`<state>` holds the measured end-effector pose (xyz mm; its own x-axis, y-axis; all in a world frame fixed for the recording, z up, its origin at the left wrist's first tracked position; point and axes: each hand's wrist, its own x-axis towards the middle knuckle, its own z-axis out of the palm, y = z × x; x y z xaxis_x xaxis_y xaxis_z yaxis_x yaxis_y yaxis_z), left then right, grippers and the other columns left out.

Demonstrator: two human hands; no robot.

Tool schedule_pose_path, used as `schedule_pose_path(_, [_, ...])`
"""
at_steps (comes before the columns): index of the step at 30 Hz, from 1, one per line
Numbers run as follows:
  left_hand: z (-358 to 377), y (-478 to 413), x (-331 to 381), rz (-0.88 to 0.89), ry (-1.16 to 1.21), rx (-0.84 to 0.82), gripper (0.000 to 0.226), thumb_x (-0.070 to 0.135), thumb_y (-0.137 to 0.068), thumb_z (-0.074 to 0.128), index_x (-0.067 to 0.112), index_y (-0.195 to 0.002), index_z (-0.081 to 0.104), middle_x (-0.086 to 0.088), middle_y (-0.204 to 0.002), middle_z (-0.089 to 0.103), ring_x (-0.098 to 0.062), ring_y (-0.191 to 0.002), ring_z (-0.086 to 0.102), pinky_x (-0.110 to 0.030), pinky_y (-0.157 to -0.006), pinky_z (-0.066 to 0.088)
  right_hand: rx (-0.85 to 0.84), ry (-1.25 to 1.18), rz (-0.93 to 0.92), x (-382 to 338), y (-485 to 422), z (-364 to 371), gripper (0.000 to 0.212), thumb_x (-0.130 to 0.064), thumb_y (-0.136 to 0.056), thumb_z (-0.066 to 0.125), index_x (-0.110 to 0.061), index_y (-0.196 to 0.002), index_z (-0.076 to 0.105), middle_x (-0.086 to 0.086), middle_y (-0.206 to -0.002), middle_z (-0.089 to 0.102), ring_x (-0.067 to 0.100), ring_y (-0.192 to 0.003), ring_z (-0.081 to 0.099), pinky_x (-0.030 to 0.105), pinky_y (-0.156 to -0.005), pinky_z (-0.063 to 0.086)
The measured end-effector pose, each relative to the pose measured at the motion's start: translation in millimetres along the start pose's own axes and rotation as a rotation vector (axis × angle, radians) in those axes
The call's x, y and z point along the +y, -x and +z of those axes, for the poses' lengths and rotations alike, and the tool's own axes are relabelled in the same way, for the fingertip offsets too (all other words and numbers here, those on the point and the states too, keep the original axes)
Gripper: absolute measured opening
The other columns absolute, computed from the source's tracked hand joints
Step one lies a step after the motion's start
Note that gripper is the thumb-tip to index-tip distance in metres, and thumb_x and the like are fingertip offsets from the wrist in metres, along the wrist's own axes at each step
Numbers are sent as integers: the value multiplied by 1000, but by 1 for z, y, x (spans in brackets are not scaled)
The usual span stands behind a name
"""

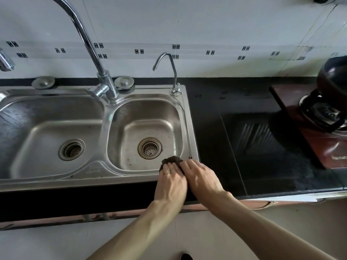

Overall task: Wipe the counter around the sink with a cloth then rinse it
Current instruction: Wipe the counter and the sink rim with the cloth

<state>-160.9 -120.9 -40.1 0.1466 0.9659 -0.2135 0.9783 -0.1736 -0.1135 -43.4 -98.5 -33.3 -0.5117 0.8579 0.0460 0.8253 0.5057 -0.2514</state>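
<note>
Stainless steel sink (105,128) with two basins, set into a black counter (216,139); all positions are given relative to the sink. A dark brown cloth (171,160) lies bunched on the sink's front rim at the near right corner of the right basin, partly overhanging the basin edge. The left hand (171,182) lies on top of the cloth, fingers laid side by side and only gently bent, pressing it down rather than closing around it. The right hand (201,178) sits just to the right, touching the left hand, its fingers extended onto the cloth's right edge at the corner of the sink; it too lies flat and clasps nothing. A tall faucet (105,77) rises from the back rim between the basins, and a small faucet (173,76) stands at the back right corner. A drain strainer (149,148) occupies the floor of the right basin. Well to the right of the sink, a stove (319,119) carries a dark pot (336,74).
</note>
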Motion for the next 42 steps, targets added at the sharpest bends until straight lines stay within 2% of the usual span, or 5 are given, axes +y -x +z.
schedule_pose_path(9, [9,-6,48,224,13,104,71,12,-86,10,-21,-146,-7,-47,-153,4,-61,-144,-1,-59,-120,11,96,98,83,52,38,-10,68,-3,-72,86,8,-133,58,25,-138,57,37,-135,49,51,-109,44])
schedule_pose_path(13, [18,23,44,318,113,241,67,11,-88,14,-18,-148,19,-42,-151,25,-52,-145,22,-53,-117,29,114,40,-30,56,75,-8,58,-19,-102,41,1,-154,28,18,-162,25,26,-154,14,45,-122,24])
schedule_pose_path(17, [22,42,12,325,148,300,59,22,-96,35,-10,-145,40,-32,-149,41,-41,-143,36,-45,-113,40,25,105,-87,39,68,0,59,-29,-105,19,-3,-158,16,16,-165,12,25,-155,6,45,-122,25])
schedule_pose_path(21, [20,70,-24,296,167,299,62,27,-95,24,-5,-141,50,-25,-148,46,-35,-140,43,-47,-111,41,-13,106,-64,11,61,18,60,-36,-107,19,-5,-158,14,16,-165,13,26,-154,9,46,-121,27])
schedule_pose_path(42, [43,66,-52,106,330,186,73,37,-95,2,0,-158,5,-17,-166,-2,-26,-154,-7,-45,-124,8,42,-28,83,-61,44,48,64,-35,-101,23,-6,-158,21,12,-165,16,23,-155,7,45,-125,15])
